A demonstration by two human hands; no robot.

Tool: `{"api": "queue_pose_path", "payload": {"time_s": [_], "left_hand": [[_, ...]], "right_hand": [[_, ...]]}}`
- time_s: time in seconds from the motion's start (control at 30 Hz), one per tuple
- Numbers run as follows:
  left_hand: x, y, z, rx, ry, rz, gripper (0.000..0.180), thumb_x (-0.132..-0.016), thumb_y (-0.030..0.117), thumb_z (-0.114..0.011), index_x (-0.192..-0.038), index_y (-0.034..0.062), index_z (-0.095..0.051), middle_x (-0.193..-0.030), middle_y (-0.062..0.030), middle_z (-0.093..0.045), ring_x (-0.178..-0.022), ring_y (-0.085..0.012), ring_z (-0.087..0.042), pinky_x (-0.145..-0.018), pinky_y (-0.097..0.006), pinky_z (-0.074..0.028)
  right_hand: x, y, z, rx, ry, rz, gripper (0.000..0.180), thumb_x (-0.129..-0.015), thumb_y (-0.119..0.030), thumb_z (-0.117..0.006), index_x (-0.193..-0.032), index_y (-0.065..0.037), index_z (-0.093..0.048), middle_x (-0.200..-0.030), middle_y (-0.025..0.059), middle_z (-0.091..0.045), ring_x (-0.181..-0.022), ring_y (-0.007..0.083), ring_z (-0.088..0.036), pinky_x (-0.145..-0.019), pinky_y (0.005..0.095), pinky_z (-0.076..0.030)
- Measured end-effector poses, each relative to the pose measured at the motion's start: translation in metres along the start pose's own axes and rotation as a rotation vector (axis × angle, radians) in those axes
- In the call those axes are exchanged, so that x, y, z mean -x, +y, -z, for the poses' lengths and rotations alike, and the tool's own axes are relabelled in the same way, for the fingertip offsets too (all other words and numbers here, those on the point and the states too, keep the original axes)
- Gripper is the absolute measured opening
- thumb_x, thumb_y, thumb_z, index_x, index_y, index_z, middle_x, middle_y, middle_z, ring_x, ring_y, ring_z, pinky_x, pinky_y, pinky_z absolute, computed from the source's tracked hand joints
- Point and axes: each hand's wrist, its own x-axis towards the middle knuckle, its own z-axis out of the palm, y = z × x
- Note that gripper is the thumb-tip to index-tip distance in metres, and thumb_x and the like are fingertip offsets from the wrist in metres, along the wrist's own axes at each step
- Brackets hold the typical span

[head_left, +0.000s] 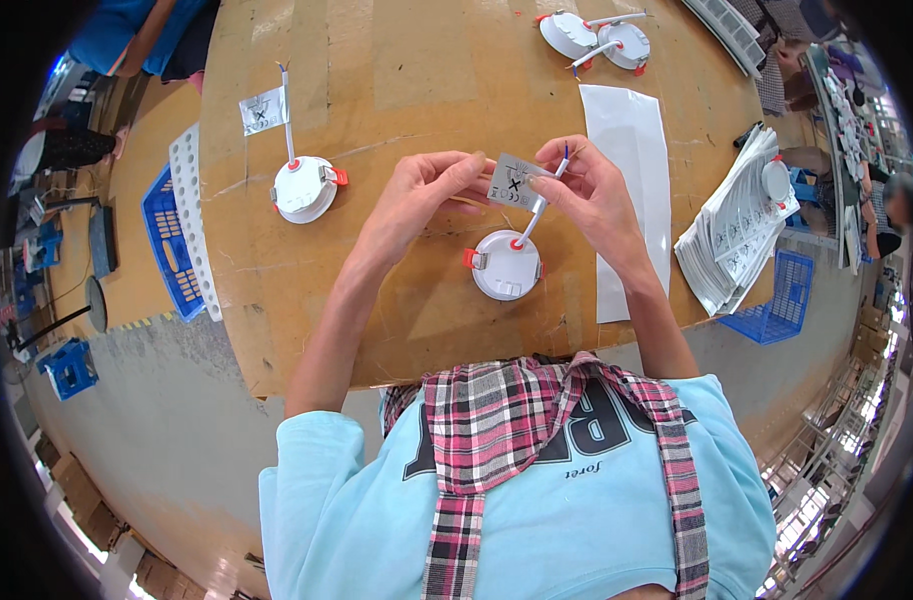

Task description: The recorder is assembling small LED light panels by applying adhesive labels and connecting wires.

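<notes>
A round white downlight (508,268) with red-tipped spring clips rests on the table in front of me. Its white cable (538,212) rises from a red grommet, with thin wire ends at the top. A silver printed label (513,184) sticks out sideways from the cable. My right hand (595,190) is closed on the cable where the label meets it, thumb on the label's edge. My left hand (432,190) is closed at the label's outer edge, thumb over fingers. To the left sits another downlight (305,190), a silver label (265,111) attached to its upright cable.
Two more downlights (569,36) lie at the far right. A glossy white backing strip (632,270) runs along my right, beside a thick stack of label sheets (722,235). Blue crates (167,245) stand past the table's sides. A person in blue (127,40) is at the far left.
</notes>
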Motion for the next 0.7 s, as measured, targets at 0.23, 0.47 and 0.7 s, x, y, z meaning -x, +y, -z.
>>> {"api": "queue_pose_path", "payload": {"time_s": [0.23, 0.47, 0.7], "left_hand": [[0.007, -0.013, -0.009, 0.141, -0.010, -0.009, 0.045, -0.097, 0.032, -0.049, -0.120, -0.0052, -0.056, -0.112, -0.0149, -0.063, -0.101, -0.0206, -0.062, -0.091, -0.032, -0.048], [0.008, -0.015, -0.031, 0.095, -0.005, -0.113, 0.051, -0.092, 0.026, -0.056, -0.130, -0.0058, -0.045, -0.120, -0.0162, -0.058, -0.112, -0.0227, -0.057, -0.097, -0.034, -0.045], [0.017, -0.019, -0.043, 0.029, 0.203, -0.109, 0.034, -0.091, 0.011, -0.058, -0.120, -0.0064, -0.053, -0.112, -0.0157, -0.063, -0.100, -0.0203, -0.063, -0.088, -0.032, -0.050]], "right_hand": [[0.001, 0.004, 0.006, -0.144, -0.017, -0.054, 0.027, -0.089, -0.013, -0.064, -0.109, 0.000, -0.053, -0.079, 0.0022, -0.058, -0.074, 0.0078, -0.058, -0.069, 0.0230, -0.049], [-0.002, 0.015, 0.014, -0.029, 0.167, 0.073, 0.031, -0.088, -0.014, -0.064, -0.113, 0.000, -0.052, -0.089, 0.0053, -0.058, -0.084, 0.0114, -0.058, -0.075, 0.0255, -0.048], [0.009, -0.013, 0.015, 0.543, 0.318, 0.396, 0.014, -0.083, -0.007, -0.065, -0.095, -0.001, -0.062, -0.089, 0.0089, -0.060, -0.078, 0.0194, -0.060, -0.069, 0.0281, -0.047]]}}
